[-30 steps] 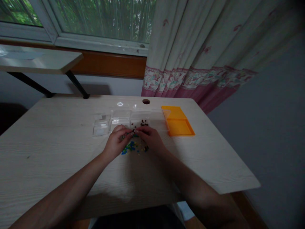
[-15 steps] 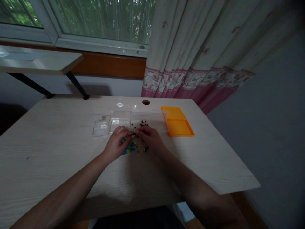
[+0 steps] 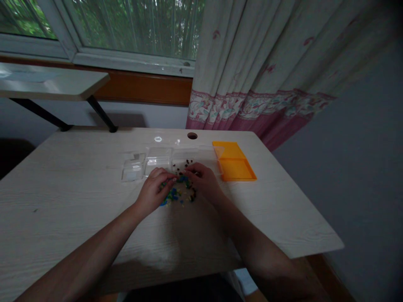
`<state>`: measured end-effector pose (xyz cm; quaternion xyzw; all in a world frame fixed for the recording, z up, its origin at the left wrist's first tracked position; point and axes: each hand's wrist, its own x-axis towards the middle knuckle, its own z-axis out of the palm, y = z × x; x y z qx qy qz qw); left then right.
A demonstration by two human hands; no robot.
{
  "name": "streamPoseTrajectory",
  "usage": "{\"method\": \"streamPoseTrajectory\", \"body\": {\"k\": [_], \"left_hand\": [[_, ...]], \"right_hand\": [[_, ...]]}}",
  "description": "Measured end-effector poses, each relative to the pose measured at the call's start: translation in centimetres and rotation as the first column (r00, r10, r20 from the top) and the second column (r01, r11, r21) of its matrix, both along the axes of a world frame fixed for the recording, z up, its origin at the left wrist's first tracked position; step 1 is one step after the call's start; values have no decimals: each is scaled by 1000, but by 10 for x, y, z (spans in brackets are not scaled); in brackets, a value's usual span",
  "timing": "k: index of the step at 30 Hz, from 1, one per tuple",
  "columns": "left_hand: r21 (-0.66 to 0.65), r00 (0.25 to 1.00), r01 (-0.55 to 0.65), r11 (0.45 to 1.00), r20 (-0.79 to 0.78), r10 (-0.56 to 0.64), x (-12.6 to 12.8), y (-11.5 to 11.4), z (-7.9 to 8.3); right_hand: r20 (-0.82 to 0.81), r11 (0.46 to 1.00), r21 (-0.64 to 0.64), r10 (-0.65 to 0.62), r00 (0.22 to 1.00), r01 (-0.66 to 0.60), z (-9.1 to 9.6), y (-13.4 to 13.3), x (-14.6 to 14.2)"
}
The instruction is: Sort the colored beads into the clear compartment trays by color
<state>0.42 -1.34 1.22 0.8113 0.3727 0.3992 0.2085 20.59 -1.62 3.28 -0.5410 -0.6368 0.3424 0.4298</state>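
Note:
My left hand (image 3: 155, 188) is over the left side of a heap of tiny blue, green and yellow pieces (image 3: 173, 195), thumb and index fingertips close together. Whatever they pinch is too small to make out. My right hand (image 3: 204, 182) hovers at the heap's right side, fingers curled and thumb against the index finger; what lies between them is hidden. Small dark brown pieces (image 3: 188, 162) lie in the clear plastic box (image 3: 204, 154) just beyond my fingers. More dark pieces (image 3: 192, 196) rest on the table beside the right hand.
A second clear box (image 3: 158, 161) and a smaller clear box (image 3: 132, 171) stand to the left. An orange tray (image 3: 236, 167) is at the right, touching or under the long box's end. Behind are a cable hole (image 3: 192, 136), a raised shelf (image 3: 53, 82) and a curtain (image 3: 245, 84).
My right hand has shifted slightly right, away from the left fingertips, uncovering blue and green pieces between the hands. The left hand stays nearly in place.

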Motion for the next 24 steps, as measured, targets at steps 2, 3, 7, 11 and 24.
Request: {"method": "streamPoseTrajectory", "body": {"k": [2, 3, 7, 11, 24], "left_hand": [[4, 999, -19, 1000, -30, 19, 0, 0, 0], [7, 999, -29, 1000, -43, 29, 0, 0, 0], [14, 997, -25, 1000, -76, 26, 0, -1, 1], [25, 995, -7, 1000, -94, 10, -1, -2, 2], [13, 997, 2, 1000, -82, -1, 0, -2, 3]], "right_hand": [[56, 988, 108, -116, 992, 109, -3, 5, 6], [98, 972, 175, -174, 980, 156, -5, 7, 10], [286, 895, 378, -354, 890, 235, -10, 14, 22], [418, 903, 365, -378, 826, 228, -15, 15, 25], [422, 927, 353, -277, 863, 125, -10, 12, 24]]}}
